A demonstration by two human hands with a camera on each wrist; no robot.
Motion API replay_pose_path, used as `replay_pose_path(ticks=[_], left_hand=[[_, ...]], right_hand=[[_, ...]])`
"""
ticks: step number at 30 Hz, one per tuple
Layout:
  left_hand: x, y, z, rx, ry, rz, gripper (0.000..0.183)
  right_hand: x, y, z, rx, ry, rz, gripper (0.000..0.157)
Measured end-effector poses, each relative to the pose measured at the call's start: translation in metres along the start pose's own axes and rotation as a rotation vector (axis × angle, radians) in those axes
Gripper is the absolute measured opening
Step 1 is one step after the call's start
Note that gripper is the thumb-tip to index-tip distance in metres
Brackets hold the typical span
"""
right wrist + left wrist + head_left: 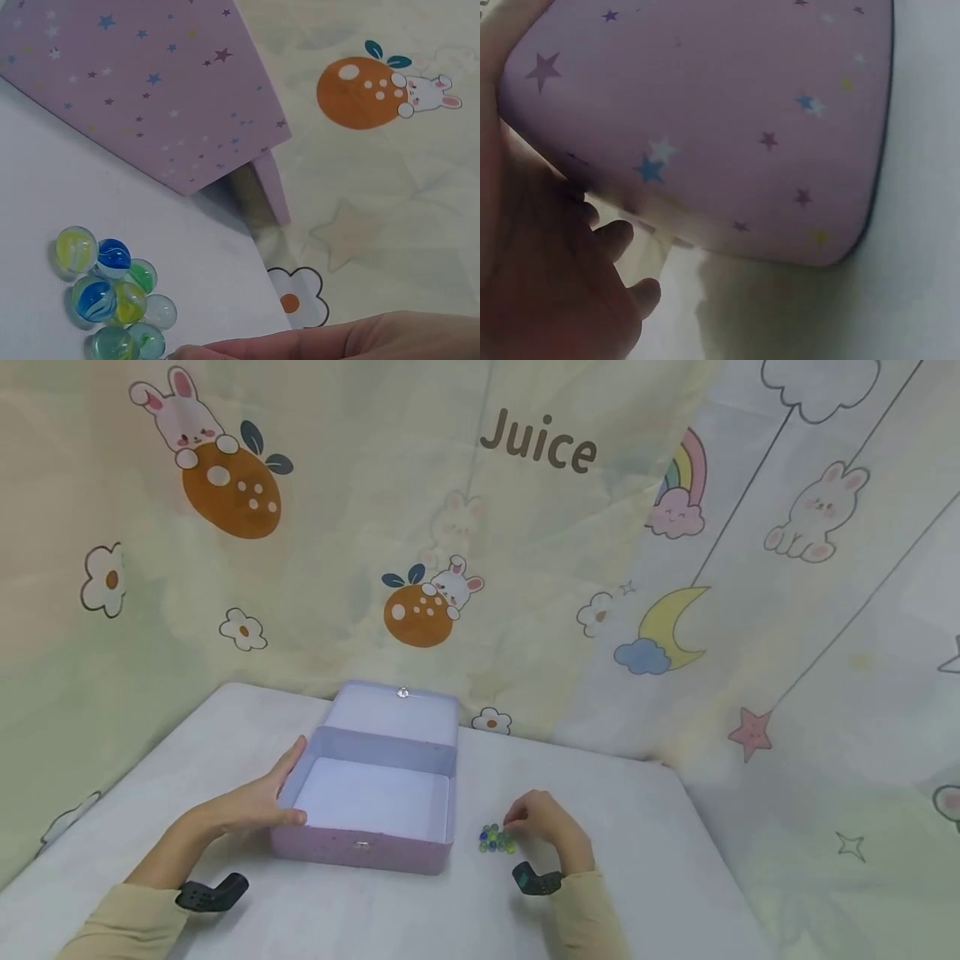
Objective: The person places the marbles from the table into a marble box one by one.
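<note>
A pink tin box (363, 849) with a star print stands with its lid (390, 714) tipped back and nothing inside. My left hand (258, 797) lies against its left side, thumb over the front corner of the rim and index finger straight along the wall. Several fingertips (646, 296) show beyond the box in the left wrist view. Right of the box lie several glass marbles (493, 839), clear with blue, yellow and green swirls (94, 298). My right hand (551, 822) bends its fingers down at the marbles' far right edge; I cannot tell whether a marble is between the fingertips.
The box and marbles stand on a white table (637, 827). Behind it hangs a printed cloth (337, 593) with rabbits and flowers, close to the raised lid. A dark camera band (212, 893) sits on the left wrist, and another band (536, 878) on the right.
</note>
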State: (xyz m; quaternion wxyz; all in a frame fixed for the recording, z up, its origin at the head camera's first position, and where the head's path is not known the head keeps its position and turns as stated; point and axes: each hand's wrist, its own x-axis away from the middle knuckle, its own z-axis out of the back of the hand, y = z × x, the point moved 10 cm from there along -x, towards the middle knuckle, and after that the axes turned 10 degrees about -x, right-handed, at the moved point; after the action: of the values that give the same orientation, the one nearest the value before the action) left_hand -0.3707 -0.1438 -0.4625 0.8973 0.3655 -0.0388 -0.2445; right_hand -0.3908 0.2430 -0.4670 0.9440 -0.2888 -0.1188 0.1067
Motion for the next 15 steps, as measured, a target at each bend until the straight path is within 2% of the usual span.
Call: replay_pose_path(ticks=[4, 9, 13, 15], left_hand=[[-0.005, 0.006, -0.001, -0.025, -0.015, 0.006, 0.123], [-0.017, 0.014, -0.006, -0.013, -0.009, -0.052, 0.122], [-0.020, 0.012, -0.007, 0.003, 0.009, -0.074, 0.122], [-0.019, 0.010, -0.007, -0.001, 0.008, -0.058, 0.121]], right_hand=[[0.000, 0.004, -0.001, 0.020, -0.021, -0.035, 0.003], [-0.001, 0.007, 0.000, 0.019, -0.030, -0.070, 0.003], [-0.003, 0.003, -0.001, 0.001, -0.026, -0.066, 0.004], [-0.004, 0.003, -0.001, 0.003, -0.025, -0.075, 0.004]])
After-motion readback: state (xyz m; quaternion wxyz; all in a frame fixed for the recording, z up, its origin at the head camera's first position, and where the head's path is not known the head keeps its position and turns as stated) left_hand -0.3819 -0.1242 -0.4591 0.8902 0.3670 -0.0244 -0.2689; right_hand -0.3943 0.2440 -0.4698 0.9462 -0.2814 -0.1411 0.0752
